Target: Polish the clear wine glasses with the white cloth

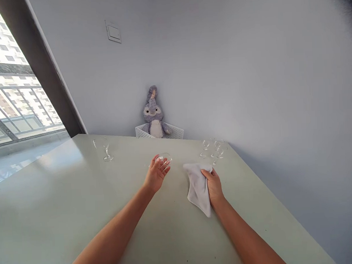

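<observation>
From where I stand, the left hand (157, 172) is half curled, fingers spread around a clear glass (166, 157) that sits in its grasp above the tabletop (168, 225); the glass is so transparent that I cannot make out its full outline; the right hand (214, 184) is closed, thumb over the near edge of a pale cloth (197, 183) that hangs in loose folds between the two hands; I judge the glass to be light, stiff and slick, fragile at its thin rim, so it is best taken gently round the bowl with no squeeze on the edge; the cloth looks soft and limp, safe to pinch anywhere; to the left of the left hand a stemmed glass (107, 153) stands alone, and just beyond the right hand is a cluster of glasses (219, 149), which would probably chip if knocked together
</observation>
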Demonstrator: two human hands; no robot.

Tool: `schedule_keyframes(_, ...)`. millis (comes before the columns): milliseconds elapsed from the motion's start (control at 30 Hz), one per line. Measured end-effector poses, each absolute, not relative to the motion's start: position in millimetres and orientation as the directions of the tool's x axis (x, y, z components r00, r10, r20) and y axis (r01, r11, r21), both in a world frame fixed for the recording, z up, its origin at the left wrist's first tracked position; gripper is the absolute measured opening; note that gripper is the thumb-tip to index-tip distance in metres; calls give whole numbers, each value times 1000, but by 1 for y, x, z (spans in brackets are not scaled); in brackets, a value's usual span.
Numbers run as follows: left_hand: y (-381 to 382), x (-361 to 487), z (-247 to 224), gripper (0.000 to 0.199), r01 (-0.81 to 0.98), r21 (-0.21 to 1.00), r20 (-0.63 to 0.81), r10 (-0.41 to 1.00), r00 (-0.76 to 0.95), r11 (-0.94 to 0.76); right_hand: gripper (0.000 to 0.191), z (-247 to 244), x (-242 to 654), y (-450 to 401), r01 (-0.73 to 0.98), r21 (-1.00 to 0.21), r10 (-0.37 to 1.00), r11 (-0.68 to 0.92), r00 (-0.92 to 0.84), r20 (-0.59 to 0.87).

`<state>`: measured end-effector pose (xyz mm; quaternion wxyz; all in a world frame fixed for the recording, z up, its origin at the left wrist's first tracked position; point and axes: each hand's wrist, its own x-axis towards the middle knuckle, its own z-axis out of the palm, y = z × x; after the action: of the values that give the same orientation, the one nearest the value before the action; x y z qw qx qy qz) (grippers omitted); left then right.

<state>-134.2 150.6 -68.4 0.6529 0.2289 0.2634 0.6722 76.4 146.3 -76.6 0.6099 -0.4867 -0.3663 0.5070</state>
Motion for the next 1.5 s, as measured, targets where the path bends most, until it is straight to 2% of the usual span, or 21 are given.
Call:
schedule_keyframes(67,146,-130,-69,36,-728,685,7,999,-38,-33,33,-65,69,148,-87,-983,937,163,325,126)
schedule_keyframes(133,143,-125,-70,37,-719,694,25,999,-30,-39,39,-55,54,146,131,-945,892,299,315,326)
schedule_keyframes(233,138,-121,-71,35,-721,692,48,999,-4,-36,45,-50,20,140,337,-819,872,464,-9,490)
schedule_keyframes(333,134,-122,-73,35,-706,708,28,1000,11,-12,52,-55,-7,131,358,-722,803,591,-339,490)
schedule_keyframes(400,133,-125,-74,38,-697,717,7,1000,25,12,59,-60,-12,127,345,-707,775,617,-421,471)
schedule_keyframes(467,133,-126,-75,42,-693,721,19,999,47,18,60,-62,-9,128,321,-734,780,599,-443,442)
schedule_keyframes(533,133,-124,-77,46,-666,746,49,996,72,12,51,-66,-1,132,287,-801,808,526,-464,364)
schedule_keyframes(633,131,-117,-85,55,-561,827,64,988,143,28,31,-78,11,139,229,-914,843,336,-505,183)
schedule_keyframes(733,129,-113,-91,58,-439,896,49,969,244,65,28,-92,22,146,79,-990,866,119,-496,65)
schedule_keyframes(800,129,-115,-91,58,-366,930,69,955,288,43,29,-96,31,149,-121,-991,881,-56,-472,8)
schedule_keyframes(867,129,-118,-87,60,-323,946,128,942,310,-22,29,-94,38,151,-310,-927,886,-211,-461,-48)
schedule_keyframes(933,130,-120,-82,60,-306,947,193,934,301,-97,30,-91,41,149,-385,-878,883,-283,-462,-82)
schedule_keyframes(1000,131,-121,-79,55,-289,949,206,941,268,-126,29,-90,40,142,-317,-917,888,-242,-454,-77)
schedule_keyframes(1100,134,-119,-83,51,-209,976,99,974,205,-55,28,-97,30,129,-5,-998,931,70,-359,67)
schedule_keyframes(1167,136,-118,-88,53,-89,996,-10,990,139,22,23,-102,25,123,203,-935,924,292,-311,221)
schedule_keyframes(1200,137,-117,-90,56,-20,998,-52,993,109,55,22,-104,24,122,257,-901,911,350,-316,264)
schedule_keyframes(1267,137,-117,-92,59,61,996,-64,994,88,59,22,-103,25,125,235,-922,916,308,-337,220)
schedule_keyframes(1333,135,-118,-90,54,47,999,2,987,158,-10,26,-97,28,130,72,-992,935,100,-348,69)
schedule_keyframes(1400,133,-119,-86,54,-28,996,88,965,246,-84,31,-90,30,133,-133,-986,937,-99,-346,-47)
schedule_keyframes(1467,132,-120,-82,60,-78,992,119,954,276,-102,33,-87,29,132,-243,-959,944,-149,-324,-64)
schedule_keyframes(1500,132,-120,-82,60,-93,991,118,957,265,-97,32,-87,28,129,-235,-964,951,-125,-305,-49)
